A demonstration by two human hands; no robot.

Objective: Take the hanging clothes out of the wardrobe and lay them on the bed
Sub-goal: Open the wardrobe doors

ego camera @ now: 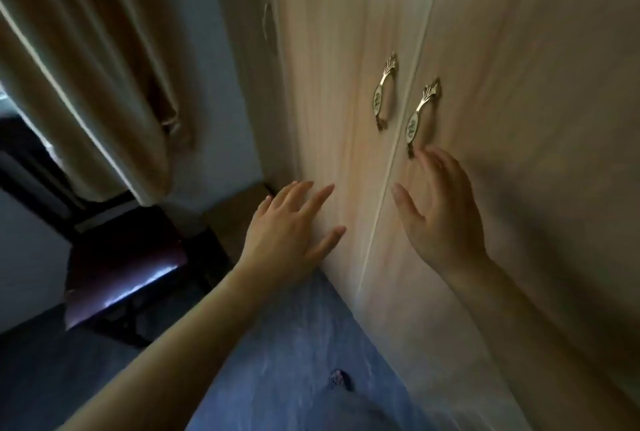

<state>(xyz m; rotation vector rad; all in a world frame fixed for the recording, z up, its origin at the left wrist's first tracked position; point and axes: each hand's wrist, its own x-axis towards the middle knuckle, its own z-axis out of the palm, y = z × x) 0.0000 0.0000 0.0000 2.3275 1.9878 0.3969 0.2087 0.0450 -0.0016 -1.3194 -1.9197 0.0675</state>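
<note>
While the wardrobe (519, 119) stood closed, a person held two bare hands up to its doors.

Its pale wood-grain doors filled the right and centre of the view, the left door (329, 84) and right door (536, 67) meeting at a thin seam, so any clothes inside were hidden. A beige curtain (86, 67) hung at far left, with blue marbled floor (294, 344) below and a dark chair (124, 274) with a shiny maroon seat under the curtain. The left hand (294, 233) lay against the lower left door, fingers straight and spread, gripping nothing. The right hand (440, 216), fingers loosely apart and empty, was just under the right handle (420, 117); whether it touched could not be told. The left handle (383, 93), brass like its twin, sat just beside it, untouched.
</note>
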